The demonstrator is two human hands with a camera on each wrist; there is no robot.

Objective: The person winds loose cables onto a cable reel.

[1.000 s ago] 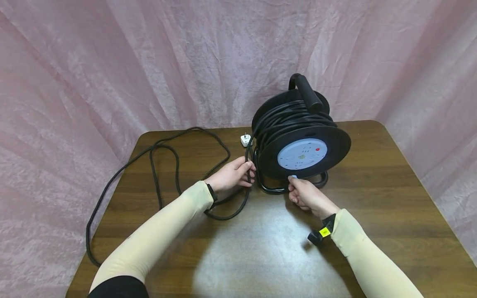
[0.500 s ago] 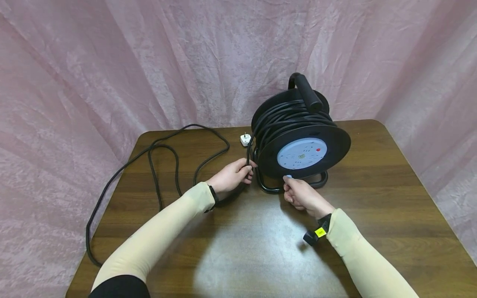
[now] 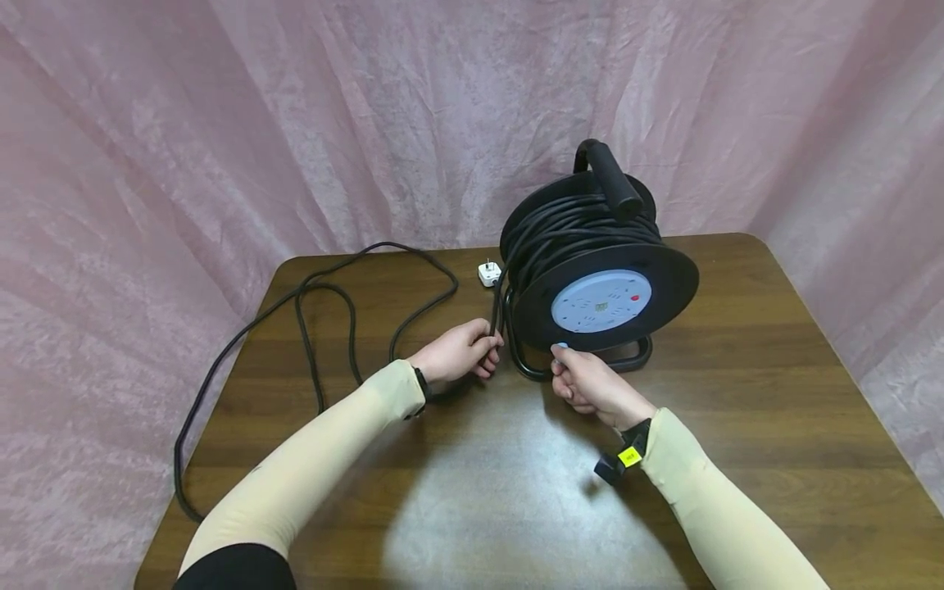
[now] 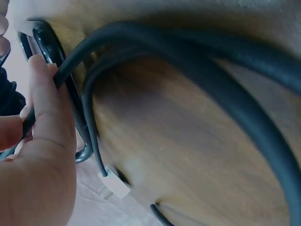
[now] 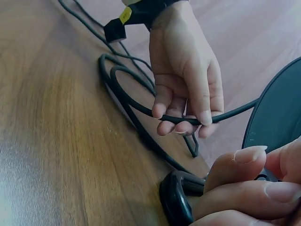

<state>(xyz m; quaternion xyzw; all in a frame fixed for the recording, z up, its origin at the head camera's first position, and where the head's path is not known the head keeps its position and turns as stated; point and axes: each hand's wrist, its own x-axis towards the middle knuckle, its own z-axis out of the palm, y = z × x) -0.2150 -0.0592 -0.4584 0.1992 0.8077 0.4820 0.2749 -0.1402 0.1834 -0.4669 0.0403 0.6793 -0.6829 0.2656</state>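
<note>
A black cable reel [image 3: 533, 315] stands toward the back of the table, with black cable [image 3: 583, 221] wound on its drum and a pale blue socket panel [image 3: 590, 315] facing me. My left hand [image 3: 460, 352] holds the loose cable [image 4: 117, 33] just left of the reel, between thumb and fingers. The right wrist view shows the cable [image 5: 235, 112] running from that hand to the reel. My right hand [image 3: 596, 389] pinches a small pale blue knob [image 3: 562, 345] at the reel's lower rim; its fingers [image 5: 240, 183] hide most of the knob.
A white plug [image 3: 488, 274] lies on the table left of the reel. Loops of loose cable [image 3: 236, 336] spread over the left side of the wooden table [image 3: 745, 393]. The reel's tubular stand [image 3: 636, 358] rests beneath it, and a pink curtain [image 3: 413, 123] hangs behind.
My right hand has moved a little left with the knob along the lower rim. The socket panel has turned slightly. The cable loop near my left hand has shrunk.
</note>
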